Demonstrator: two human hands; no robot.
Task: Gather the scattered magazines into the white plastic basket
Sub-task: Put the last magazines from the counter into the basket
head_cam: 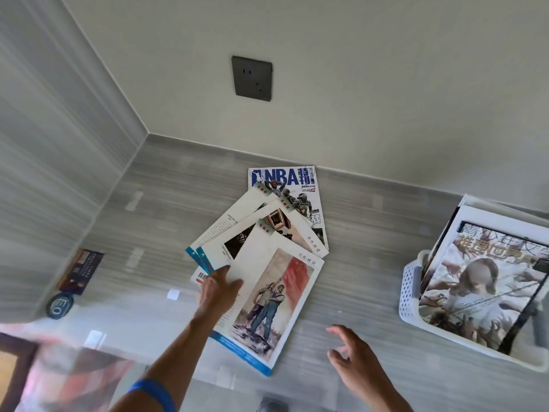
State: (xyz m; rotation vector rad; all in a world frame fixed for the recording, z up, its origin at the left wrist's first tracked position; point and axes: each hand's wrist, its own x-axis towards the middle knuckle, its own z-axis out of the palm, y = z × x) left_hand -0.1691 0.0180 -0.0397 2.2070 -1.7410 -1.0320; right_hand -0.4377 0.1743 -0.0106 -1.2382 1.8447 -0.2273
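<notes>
A fan of overlapping paper magazines [261, 242] lies flat at the centre of the frame: a blue-titled NBA issue [285, 181] at the back, three white-covered ones over it, the nearest [267, 304] showing a painted pair of figures. At right, the white perforated plastic basket [411, 289] holds upright, tilted magazines [481, 289].

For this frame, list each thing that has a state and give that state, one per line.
Left hand: open, resting flat on the top magazine.
Right hand: open, fingers spread, holding nothing.
Top magazine: on the counter, cover up.
Fanned magazines: overlapping, not yet in the basket.
NBA magazine: lowest of the fan, partly covered.
White basket: already holds magazines.
Wall socket: nothing plugged in.
</notes>
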